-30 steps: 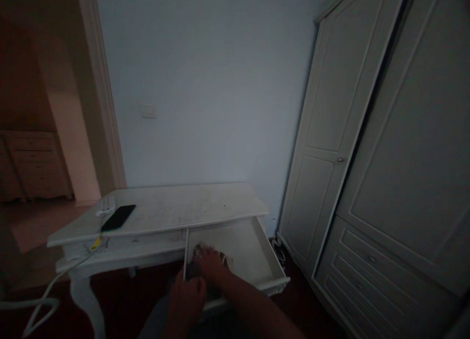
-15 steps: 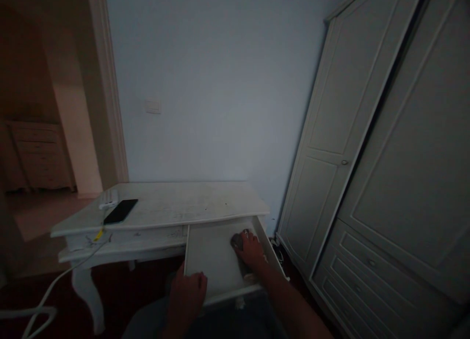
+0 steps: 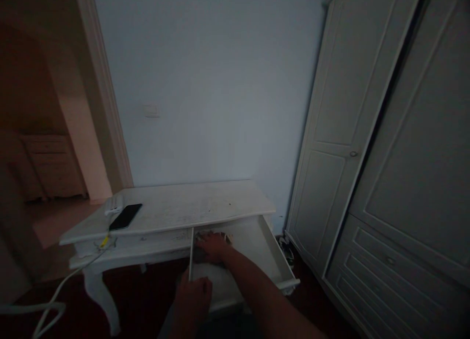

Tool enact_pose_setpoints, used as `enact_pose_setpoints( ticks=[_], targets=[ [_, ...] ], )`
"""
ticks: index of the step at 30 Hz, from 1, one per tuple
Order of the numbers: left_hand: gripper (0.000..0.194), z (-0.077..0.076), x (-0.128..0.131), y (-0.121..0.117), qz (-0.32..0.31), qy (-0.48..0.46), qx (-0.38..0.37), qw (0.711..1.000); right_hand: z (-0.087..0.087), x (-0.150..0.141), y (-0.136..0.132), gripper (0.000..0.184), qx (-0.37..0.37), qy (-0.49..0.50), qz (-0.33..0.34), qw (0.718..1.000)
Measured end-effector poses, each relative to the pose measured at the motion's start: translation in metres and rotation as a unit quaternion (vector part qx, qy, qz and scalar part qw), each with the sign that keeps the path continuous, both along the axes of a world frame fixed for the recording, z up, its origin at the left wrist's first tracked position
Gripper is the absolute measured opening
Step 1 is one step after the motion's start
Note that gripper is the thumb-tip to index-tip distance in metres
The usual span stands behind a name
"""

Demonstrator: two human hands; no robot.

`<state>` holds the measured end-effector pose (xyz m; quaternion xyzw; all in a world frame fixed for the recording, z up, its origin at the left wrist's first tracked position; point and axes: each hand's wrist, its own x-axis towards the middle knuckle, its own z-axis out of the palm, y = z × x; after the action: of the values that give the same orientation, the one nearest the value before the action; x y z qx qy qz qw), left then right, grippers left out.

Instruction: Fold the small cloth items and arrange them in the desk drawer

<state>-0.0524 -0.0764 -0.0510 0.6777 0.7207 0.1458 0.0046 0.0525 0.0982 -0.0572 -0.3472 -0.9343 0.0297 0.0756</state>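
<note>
A white drawer [image 3: 253, 248] stands pulled out from the right part of a white table [image 3: 191, 202]. Inside it, toward the back left corner, my right hand [image 3: 215, 247] presses down on a crumpled grey-brown cloth [image 3: 199, 255]. Part of the cloth is hidden under the palm and fingers, and its light patterned edge shows beside the knuckles. My left hand [image 3: 196, 292] is closed around the drawer's front left corner; its thumb lies over the edge.
A black phone [image 3: 126, 216] lies on the table's left end beside a white box-like object [image 3: 113, 204]. A pale cable [image 3: 69, 275] hangs from there toward the floor. White wardrobes [image 3: 338, 148] stand at the right, with dark items [image 3: 286, 248] on the floor near them.
My right hand has moved left with the cloth, from the drawer's right side to its back left corner. My left hand stays at the front left corner. The view has shifted slightly.
</note>
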Motion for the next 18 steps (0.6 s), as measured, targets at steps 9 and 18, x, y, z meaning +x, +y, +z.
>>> enact_pose_setpoints(
  ticks=[9, 18],
  targets=[
    [0.054, -0.004, 0.002, -0.001, 0.004, 0.023, 0.020, 1.000, 0.018, 0.086, 0.010, 0.042, 0.010, 0.033, -0.306, 0.951],
    [0.056, -0.006, 0.000, 0.001, -0.009, 0.019, -0.001, 1.000, 0.009, 0.165, -0.007, 0.073, -0.060, 0.006, -0.373, 0.926]
  ],
)
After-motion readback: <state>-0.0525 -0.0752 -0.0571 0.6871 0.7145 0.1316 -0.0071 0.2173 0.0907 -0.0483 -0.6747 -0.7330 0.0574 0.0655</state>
